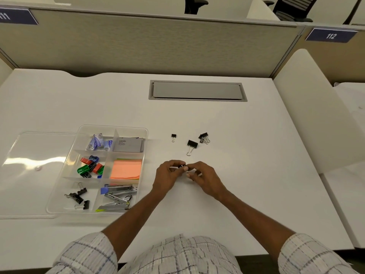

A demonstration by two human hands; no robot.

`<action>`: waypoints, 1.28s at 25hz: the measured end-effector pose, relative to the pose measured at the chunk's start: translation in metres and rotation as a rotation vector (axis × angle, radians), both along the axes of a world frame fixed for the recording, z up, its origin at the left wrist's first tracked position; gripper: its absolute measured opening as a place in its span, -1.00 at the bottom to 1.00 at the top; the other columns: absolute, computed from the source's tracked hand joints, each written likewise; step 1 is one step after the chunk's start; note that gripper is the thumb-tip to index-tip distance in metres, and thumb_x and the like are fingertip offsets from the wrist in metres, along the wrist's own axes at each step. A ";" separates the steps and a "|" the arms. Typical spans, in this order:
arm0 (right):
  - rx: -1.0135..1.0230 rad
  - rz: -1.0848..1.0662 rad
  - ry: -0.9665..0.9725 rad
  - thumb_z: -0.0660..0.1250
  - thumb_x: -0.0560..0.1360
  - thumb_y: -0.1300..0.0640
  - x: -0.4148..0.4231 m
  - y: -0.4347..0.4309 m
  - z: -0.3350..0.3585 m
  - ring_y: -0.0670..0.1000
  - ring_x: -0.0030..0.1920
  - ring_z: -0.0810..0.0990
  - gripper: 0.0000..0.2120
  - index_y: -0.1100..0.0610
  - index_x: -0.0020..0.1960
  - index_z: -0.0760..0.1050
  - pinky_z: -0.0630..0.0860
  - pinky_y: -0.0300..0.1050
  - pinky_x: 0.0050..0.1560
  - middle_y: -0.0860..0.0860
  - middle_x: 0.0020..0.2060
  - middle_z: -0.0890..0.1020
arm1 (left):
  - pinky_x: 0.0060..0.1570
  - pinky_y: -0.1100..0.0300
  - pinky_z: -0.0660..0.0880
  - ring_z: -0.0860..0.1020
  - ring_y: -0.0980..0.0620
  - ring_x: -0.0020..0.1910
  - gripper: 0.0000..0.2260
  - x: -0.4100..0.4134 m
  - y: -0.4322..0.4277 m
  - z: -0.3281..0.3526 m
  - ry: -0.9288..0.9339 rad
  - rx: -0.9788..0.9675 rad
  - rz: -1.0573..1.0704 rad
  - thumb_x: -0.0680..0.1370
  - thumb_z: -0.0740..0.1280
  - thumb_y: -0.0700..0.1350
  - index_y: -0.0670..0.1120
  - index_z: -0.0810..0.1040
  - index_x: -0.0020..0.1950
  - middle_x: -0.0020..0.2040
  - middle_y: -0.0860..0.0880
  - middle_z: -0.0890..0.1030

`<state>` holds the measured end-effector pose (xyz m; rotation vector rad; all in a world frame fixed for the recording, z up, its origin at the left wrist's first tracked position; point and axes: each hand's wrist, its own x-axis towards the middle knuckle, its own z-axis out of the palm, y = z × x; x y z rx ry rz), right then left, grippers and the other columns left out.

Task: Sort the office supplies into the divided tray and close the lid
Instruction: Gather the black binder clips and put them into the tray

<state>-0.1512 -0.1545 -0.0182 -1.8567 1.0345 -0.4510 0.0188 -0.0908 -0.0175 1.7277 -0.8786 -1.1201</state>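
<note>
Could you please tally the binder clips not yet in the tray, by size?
Large clip: 1
Lone small clip: 1
Pinched clip, apparently small, between left hand and right hand: 1
Clump of small clips: count unclear
Total: 3, plus the clump

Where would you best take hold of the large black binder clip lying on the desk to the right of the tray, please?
I'd pinch the large binder clip by its black body, coming down from above onto its two short ends. It lies flat on the desk with its wire loops pointing toward the person, and the small clip and the clip cluster lie apart from it.
</note>
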 end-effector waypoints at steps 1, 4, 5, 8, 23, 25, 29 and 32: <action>0.056 -0.017 -0.031 0.40 0.56 0.11 0.002 0.002 0.004 -0.08 -0.13 0.66 -0.83 0.06 0.15 0.63 0.56 -0.26 -0.09 -0.04 -0.03 0.68 | 0.06 0.17 0.61 0.69 0.07 -0.06 -0.80 0.001 0.000 0.005 0.039 0.000 0.009 0.46 0.52 0.02 0.00 0.70 0.05 -0.04 0.03 0.73; 0.161 -0.098 -0.115 0.37 0.58 0.07 0.007 0.004 0.014 -0.03 -0.15 0.67 -0.86 0.02 0.12 0.64 0.61 -0.22 -0.12 -0.03 -0.10 0.71 | 0.06 0.20 0.62 0.70 0.05 -0.04 -0.78 0.007 0.004 0.019 0.168 -0.024 0.003 0.44 0.54 0.00 0.05 0.70 0.07 -0.03 0.05 0.73; 0.213 -0.132 -0.151 0.38 0.58 0.04 0.009 0.004 0.017 0.01 -0.14 0.68 -0.85 0.01 0.13 0.64 0.64 -0.18 -0.09 0.00 -0.09 0.71 | 0.05 0.23 0.61 0.69 0.07 -0.03 -0.75 0.010 0.007 0.023 0.189 -0.031 -0.004 0.45 0.54 0.00 0.08 0.68 0.11 -0.01 0.08 0.71; 0.456 -0.186 -0.299 0.39 0.58 0.03 0.018 0.006 0.022 -0.02 -0.08 0.67 -0.81 0.01 0.17 0.63 0.65 -0.14 0.00 0.11 -0.01 0.69 | -0.09 0.34 0.55 0.64 0.23 -0.10 -0.70 0.022 0.020 0.032 0.185 -0.030 0.003 0.48 0.49 -0.07 0.21 0.61 0.16 0.01 0.17 0.64; 0.827 0.115 -0.454 0.34 0.60 0.20 0.121 0.060 0.054 0.06 0.04 0.69 -0.75 0.21 0.26 0.55 0.61 -0.17 0.07 0.14 0.02 0.67 | -0.04 0.25 0.62 0.64 0.18 0.08 -0.78 0.093 0.123 0.081 0.015 -0.099 0.169 0.56 0.39 -0.04 0.19 0.62 0.17 0.08 0.18 0.68; 0.784 0.138 -0.407 0.34 0.61 0.20 0.140 0.070 0.057 0.06 0.01 0.69 -0.76 0.20 0.26 0.55 0.63 -0.14 0.07 0.15 0.00 0.66 | -0.01 0.32 0.57 0.63 0.21 0.09 -0.75 0.109 0.141 0.081 -0.023 -0.085 0.243 0.55 0.42 -0.07 0.15 0.60 0.22 0.09 0.17 0.68; 0.636 0.141 -0.301 0.31 0.61 0.21 0.178 0.090 0.062 0.04 -0.05 0.70 -0.81 0.16 0.20 0.60 0.65 -0.10 0.09 0.10 -0.04 0.69 | 0.05 0.31 0.54 0.62 0.21 0.11 -0.67 0.141 0.172 0.078 -0.149 -0.075 0.364 0.52 0.46 -0.13 0.07 0.58 0.26 0.10 0.15 0.67; 0.577 0.170 -0.249 0.29 0.63 0.23 0.202 0.105 0.067 0.11 0.03 0.71 -0.81 0.12 0.18 0.61 0.65 -0.03 0.15 0.13 0.04 0.70 | 0.05 0.37 0.55 0.61 0.20 0.12 -0.63 0.165 0.188 0.071 -0.221 -0.053 0.403 0.53 0.45 -0.18 0.05 0.55 0.31 0.15 0.12 0.65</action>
